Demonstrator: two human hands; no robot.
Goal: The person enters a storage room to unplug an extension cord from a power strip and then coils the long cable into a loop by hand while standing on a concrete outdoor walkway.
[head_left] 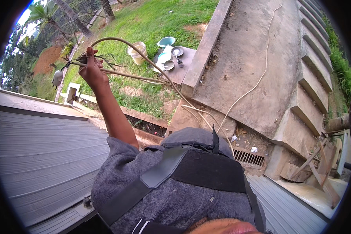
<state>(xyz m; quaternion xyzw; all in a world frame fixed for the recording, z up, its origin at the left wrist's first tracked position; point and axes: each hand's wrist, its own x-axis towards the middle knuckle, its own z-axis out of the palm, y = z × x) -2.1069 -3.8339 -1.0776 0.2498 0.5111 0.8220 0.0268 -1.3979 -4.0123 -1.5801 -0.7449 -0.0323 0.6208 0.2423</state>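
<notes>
My left hand (93, 72), raised at the upper left with the arm stretched out, is closed round a beige cable (120, 39). From the fist the cable arcs up and over to the right, then drops toward the ground near my body; further strands run rightward from below the fingers. A tangle of thin dark strands (107, 60) sticks out at the hand, and I cannot tell if they are wires or twigs. Just left of the fist hangs a small grey-white object (57, 78), its kind unclear. My right hand does not show.
A cream bucket (137, 54), a teal basin (166, 41) and several dishes stand on and beside a slab (187, 58). The cable continues across the concrete path (245, 66). Stepped concrete blocks (316, 93) line the right. Below are a drain grate (249, 158) and corrugated metal sheeting (46, 148).
</notes>
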